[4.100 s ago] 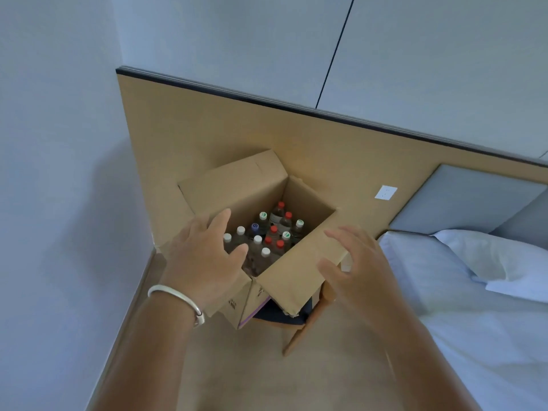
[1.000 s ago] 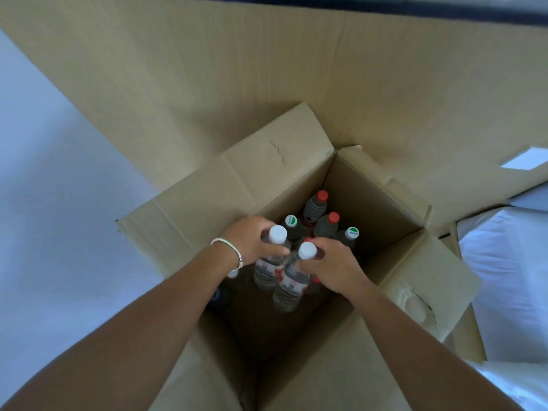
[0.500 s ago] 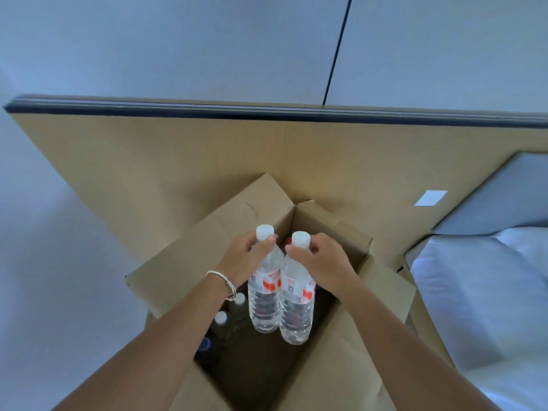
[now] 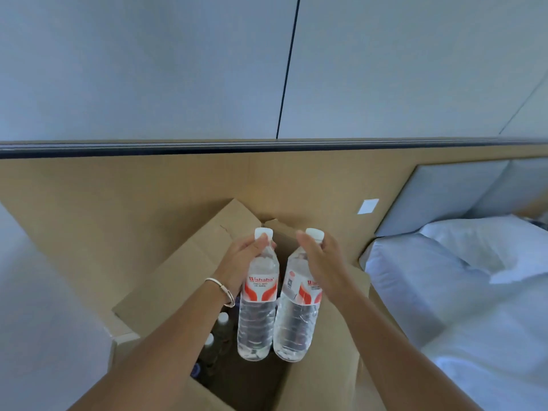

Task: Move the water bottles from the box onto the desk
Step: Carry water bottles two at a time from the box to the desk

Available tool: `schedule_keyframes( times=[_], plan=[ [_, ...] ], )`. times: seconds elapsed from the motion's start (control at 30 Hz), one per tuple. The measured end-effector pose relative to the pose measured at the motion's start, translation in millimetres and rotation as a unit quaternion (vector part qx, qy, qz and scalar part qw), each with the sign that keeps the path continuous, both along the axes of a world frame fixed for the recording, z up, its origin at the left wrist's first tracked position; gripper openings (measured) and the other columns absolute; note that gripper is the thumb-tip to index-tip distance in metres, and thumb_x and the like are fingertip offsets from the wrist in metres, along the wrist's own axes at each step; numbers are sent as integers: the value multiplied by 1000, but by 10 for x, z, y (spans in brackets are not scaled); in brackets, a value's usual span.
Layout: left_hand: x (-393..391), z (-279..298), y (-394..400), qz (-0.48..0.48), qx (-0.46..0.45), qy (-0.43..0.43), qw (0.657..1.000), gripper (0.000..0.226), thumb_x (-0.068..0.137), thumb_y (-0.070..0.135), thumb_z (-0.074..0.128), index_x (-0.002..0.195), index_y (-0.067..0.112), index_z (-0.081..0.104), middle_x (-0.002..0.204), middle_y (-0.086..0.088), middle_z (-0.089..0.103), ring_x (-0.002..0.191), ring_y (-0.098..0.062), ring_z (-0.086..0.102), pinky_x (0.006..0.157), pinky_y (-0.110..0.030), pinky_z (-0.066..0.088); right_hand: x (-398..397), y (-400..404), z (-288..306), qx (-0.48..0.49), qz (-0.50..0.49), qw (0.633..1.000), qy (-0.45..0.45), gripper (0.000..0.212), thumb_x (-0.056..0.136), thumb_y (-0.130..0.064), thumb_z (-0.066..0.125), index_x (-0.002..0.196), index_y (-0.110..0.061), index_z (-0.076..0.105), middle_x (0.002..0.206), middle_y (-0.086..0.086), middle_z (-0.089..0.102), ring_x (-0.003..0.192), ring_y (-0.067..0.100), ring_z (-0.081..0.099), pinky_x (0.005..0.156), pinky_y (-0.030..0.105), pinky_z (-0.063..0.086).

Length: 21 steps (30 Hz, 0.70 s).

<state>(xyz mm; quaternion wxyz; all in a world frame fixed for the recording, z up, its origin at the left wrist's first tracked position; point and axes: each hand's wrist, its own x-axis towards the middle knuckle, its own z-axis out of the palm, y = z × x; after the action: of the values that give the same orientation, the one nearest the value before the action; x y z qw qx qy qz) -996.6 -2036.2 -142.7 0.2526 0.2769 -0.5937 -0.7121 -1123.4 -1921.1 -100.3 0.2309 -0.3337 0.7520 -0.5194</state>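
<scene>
the person is holding 2 water bottles above the open cardboard box (image 4: 189,280), 1 in each hand. the left hand (image 4: 240,264) is pinching the neck of the left bottle (image 4: 258,307) just under its white cap, fingers curled round it. the right hand (image 4: 321,259) is gripping the neck of the right bottle (image 4: 296,315) the same way. both bottles are hanging upright, side by side and nearly touching, their bases clearing the box's rim. more capped bottles (image 4: 221,318) are standing along the box's left inner wall. the step in hand looks like the carry. the desk is not showing here, so the next move is calling for turning toward it and setting both bottles down upright.
</scene>
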Motion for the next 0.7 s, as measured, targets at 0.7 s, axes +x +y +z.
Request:
schedule_keyframes(
  times=[0.7],
  plan=[
    [-837,393,1647,-240,92,70,964,30,95,38,56,92,16,76,99,-24,70,95,-38,68,92,-52,51,-183,1825,340,25,-164,986,2,33,93,-48,56,84,-20,71,84,10,74,81,26,73,79,47,57]
  ],
)
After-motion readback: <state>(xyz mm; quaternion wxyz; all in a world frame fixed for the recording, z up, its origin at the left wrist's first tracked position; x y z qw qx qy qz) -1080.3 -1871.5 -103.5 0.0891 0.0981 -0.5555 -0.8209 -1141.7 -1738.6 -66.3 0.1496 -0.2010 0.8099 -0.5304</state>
